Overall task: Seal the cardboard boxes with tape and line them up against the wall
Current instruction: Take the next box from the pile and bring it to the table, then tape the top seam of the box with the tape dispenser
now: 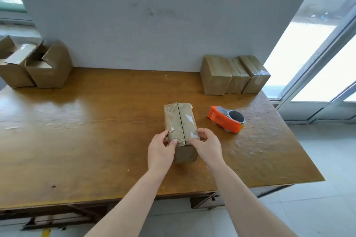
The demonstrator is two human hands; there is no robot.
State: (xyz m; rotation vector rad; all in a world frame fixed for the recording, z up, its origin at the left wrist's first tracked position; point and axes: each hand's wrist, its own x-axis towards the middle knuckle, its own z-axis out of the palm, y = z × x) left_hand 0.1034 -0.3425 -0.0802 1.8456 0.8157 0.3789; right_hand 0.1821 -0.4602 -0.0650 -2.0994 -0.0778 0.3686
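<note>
Cardboard box (180, 121), flaps closed, gripped at its near end by left hand (160, 149) and right hand (207, 145), fingers curled on it; tape dispenser (226, 119) nearby.

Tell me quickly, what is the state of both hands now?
Left hand: grips the small brown cardboard box at its near end.
Right hand: grips the same box.

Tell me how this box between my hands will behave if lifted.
The box probably stays stiff: its cardboard walls stand square. Its top flaps meet at an untaped seam, so they may spring up once the left hand and right hand let go. It likely slides easily on the glossy table.
</note>
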